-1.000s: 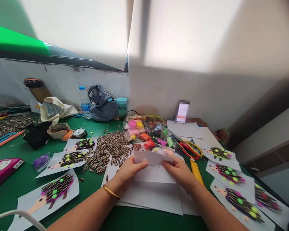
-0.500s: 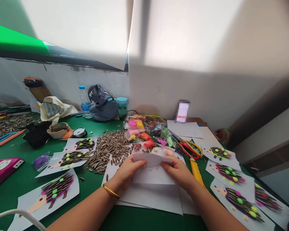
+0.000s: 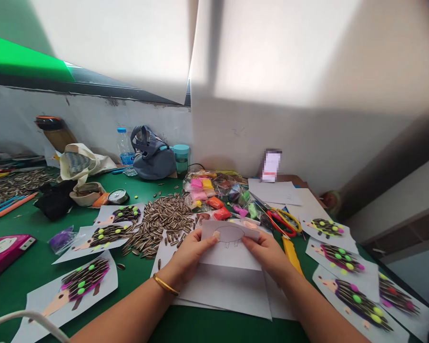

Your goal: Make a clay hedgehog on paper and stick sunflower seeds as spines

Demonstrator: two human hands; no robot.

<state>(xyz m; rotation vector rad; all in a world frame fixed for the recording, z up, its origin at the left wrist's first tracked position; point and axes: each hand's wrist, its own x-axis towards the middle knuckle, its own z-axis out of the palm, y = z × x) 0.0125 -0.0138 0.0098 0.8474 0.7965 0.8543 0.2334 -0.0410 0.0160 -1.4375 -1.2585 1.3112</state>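
Both hands hold a small sheet of white paper (image 3: 230, 257) with a pencil outline of an oval body and little legs. My left hand (image 3: 191, 252) pinches its left edge, thumb on top, a gold bangle at the wrist. My right hand (image 3: 264, 252) pinches the right edge the same way; the fingers beneath are hidden. Larger white sheets (image 3: 225, 295) lie under the held paper. Just left of them spreads a heap of striped sunflower seeds (image 3: 164, 216). Packets of coloured clay (image 3: 218, 207) lie beyond my hands.
Finished seed hedgehogs on paper lie at left (image 3: 86, 281) and right (image 3: 357, 300). Red and yellow scissors (image 3: 282, 221) and a yellow cutter (image 3: 292, 255) are right of my hands. A phone (image 3: 270, 166), water bottle (image 3: 125, 152), grey bag (image 3: 153, 155) and teal-lidded cup (image 3: 181, 161) stand behind.
The held paper has shifted slightly right and tilted, showing more of its drawn face and the full oval. Both hands keep their grip; the other things stay put.
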